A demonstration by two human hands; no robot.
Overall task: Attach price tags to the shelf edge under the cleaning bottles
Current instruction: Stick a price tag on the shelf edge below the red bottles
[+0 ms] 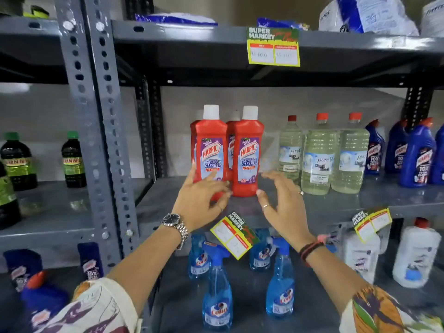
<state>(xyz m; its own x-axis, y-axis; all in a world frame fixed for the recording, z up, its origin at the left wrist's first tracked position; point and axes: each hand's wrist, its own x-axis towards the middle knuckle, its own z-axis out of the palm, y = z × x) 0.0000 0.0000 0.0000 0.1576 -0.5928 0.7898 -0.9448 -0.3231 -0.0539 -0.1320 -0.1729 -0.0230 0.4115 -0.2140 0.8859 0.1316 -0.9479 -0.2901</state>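
Observation:
Red Harpic bathroom cleaner bottles (247, 152) with white caps stand in a group on the middle grey shelf. My left hand (201, 195) rests on the lower part of the front left red bottle, fingers around its base. My right hand (281, 200) hovers spread just right of the red bottles and holds nothing. A yellow and green price tag (234, 234) hangs tilted on the middle shelf edge (324, 213) below my hands. A second tag (371, 223) hangs tilted further right on that edge. A third tag (273, 46) sits straight on the top shelf edge.
Clear bleach bottles (317, 155) and blue Harpic bottles (415, 155) stand to the right of the red ones. Blue spray bottles (217, 289) and white bottles (415, 255) fill the lower shelf. A perforated grey upright (96, 131) divides the racks; dark green-capped bottles (72, 159) stand left.

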